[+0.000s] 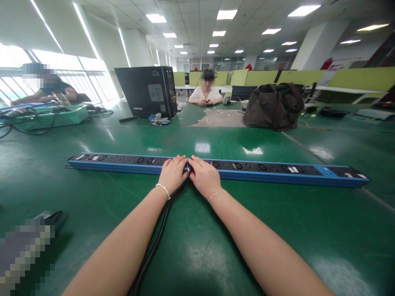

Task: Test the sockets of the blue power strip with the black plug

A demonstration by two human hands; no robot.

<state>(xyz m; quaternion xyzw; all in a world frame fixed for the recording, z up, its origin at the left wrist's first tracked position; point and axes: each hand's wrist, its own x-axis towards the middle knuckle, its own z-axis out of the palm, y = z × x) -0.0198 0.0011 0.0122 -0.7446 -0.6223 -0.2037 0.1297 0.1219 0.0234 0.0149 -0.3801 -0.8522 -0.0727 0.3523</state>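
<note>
Right hand (205, 174) at cable (166, 213), tip indistinct

I wear two bracelets (164, 188), forearms (120, 242) bare
Left hand (173, 173): pale, thicker band (164, 188); right hand (205, 176): thin, silvery chain (214, 195).

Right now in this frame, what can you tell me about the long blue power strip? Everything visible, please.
The long, slim power strip has a blue near side and a black top with a row of sockets, pale labels and a blue section near its right end. Metal or plastic: unclear. It lies crosswise on the green table, sockets up. The left hand and right hand touch its middle, where a black cable reaches it; the connection is hidden.
</note>
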